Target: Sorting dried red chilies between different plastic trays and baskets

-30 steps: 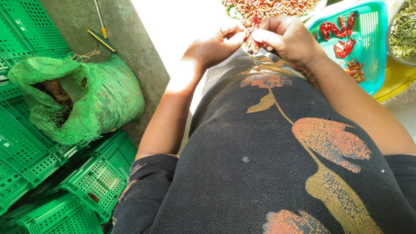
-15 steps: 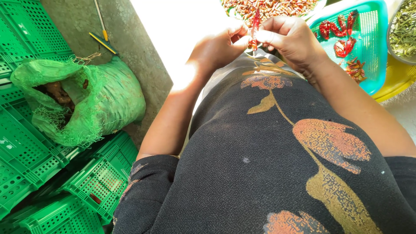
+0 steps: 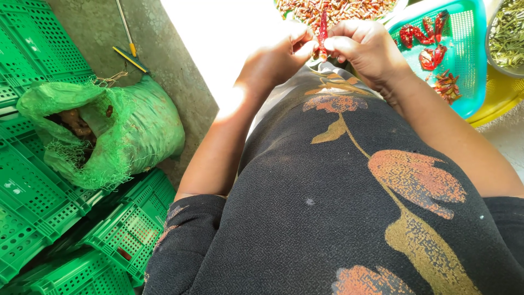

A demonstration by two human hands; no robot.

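A dried red chilli (image 3: 322, 30) stands upright between my two hands near the top of the head view. My left hand (image 3: 278, 54) pinches its lower end from the left. My right hand (image 3: 367, 48) grips it from the right, fingers curled. Just beyond the hands lies a heap of dried red chillies (image 3: 338, 8). A teal plastic basket (image 3: 469, 65) to the right holds a few red chillies (image 3: 417, 35). My black flowered garment fills the lower frame.
A green mesh sack (image 3: 109, 131) with brown roots lies at the left on stacked green plastic crates (image 3: 33, 180). A yellow-handled tool (image 3: 130, 57) rests on the concrete. At the far right are a bowl of greenish stems (image 3: 507, 35) and a yellow tray (image 3: 499, 101).
Both hands have stayed together on the chilli, working it slightly; the chilli now stands more upright between the fingertips. The view shifted a little.
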